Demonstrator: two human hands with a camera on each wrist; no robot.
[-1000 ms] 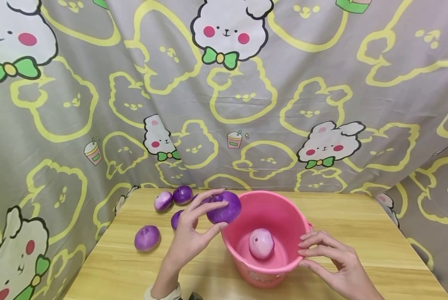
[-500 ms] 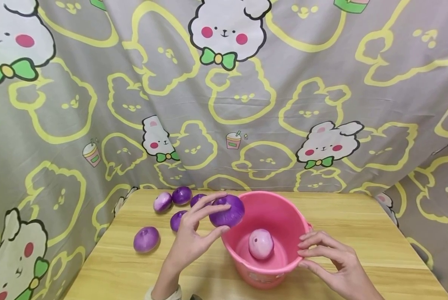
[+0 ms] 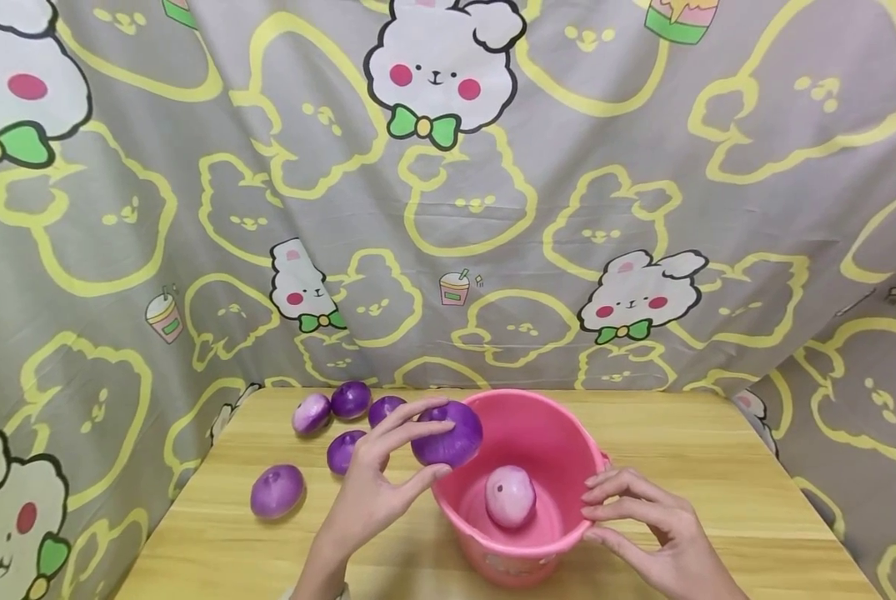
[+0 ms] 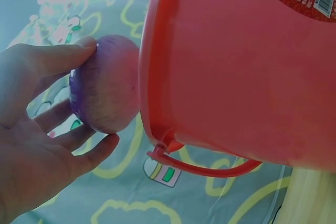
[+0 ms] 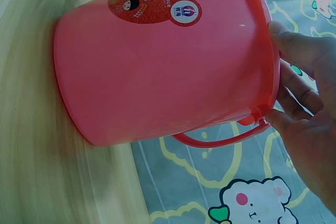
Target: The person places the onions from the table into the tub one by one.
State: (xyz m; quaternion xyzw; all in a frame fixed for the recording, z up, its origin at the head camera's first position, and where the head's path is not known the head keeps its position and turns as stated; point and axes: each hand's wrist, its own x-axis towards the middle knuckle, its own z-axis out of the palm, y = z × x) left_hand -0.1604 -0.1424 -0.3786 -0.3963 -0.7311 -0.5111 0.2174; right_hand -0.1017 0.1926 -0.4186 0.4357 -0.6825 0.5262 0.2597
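Observation:
My left hand (image 3: 372, 487) holds a purple onion (image 3: 449, 435) between thumb and fingers, at the left rim of a pink bucket (image 3: 526, 546). In the left wrist view the onion (image 4: 107, 85) sits right beside the bucket's rim, with the thumb on one side and fingertips on the other. My right hand (image 3: 661, 527) grips the right side of that rim, thumb outside; the right wrist view shows its thumb (image 5: 296, 43) at the lip near the handle (image 5: 226, 141). A paler, peeled-looking onion (image 3: 511, 497) lies on the bucket's floor.
Several more purple onions lie on the wooden table (image 3: 215, 542) to the left, the nearest onion (image 3: 277, 491) apart from a cluster farther back, including a paler onion (image 3: 312, 414). A grey patterned curtain (image 3: 493, 208) hangs behind the table and along both sides.
The head view has shifted a little. The held onion has edged slightly right toward the bucket with my left hand. My right hand keeps its hold on the rim.

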